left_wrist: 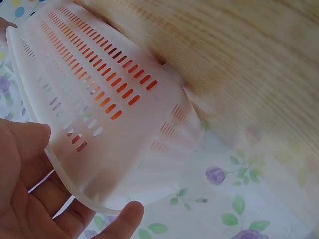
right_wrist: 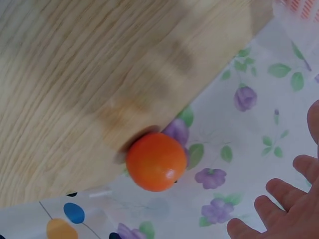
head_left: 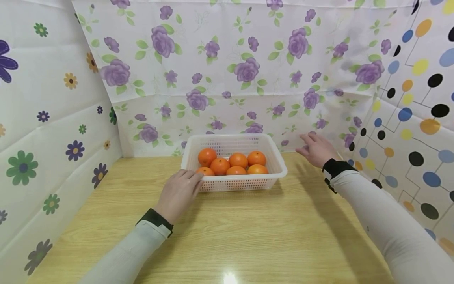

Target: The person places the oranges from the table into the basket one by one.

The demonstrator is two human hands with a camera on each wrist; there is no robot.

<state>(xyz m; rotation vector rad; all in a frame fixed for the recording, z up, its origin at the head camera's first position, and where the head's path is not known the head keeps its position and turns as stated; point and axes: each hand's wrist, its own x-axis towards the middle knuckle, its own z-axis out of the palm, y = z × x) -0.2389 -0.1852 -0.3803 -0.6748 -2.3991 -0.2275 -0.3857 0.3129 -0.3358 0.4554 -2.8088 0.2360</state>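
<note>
A white plastic basket [head_left: 244, 177] with slotted walls stands on the table against the back wall. Several oranges [head_left: 238, 160] lie inside it. My left hand [head_left: 179, 193] grips the basket's front left corner; in the left wrist view, its thumb [left_wrist: 35, 137] and fingers lie about the rim. To the right of the basket, my right hand [head_left: 317, 150] is held out in the air with loose, spread fingers and nothing in it. One loose orange [right_wrist: 156, 162] sits at the table's back edge in the right wrist view, hidden from the head view.
The wooden table [head_left: 227, 232] meets a back wall sheet [head_left: 213, 114] printed with purple flowers. Side sheets close it in: a flowered one [head_left: 53, 118] on the left, a dotted one [head_left: 400, 130] on the right, near my right forearm.
</note>
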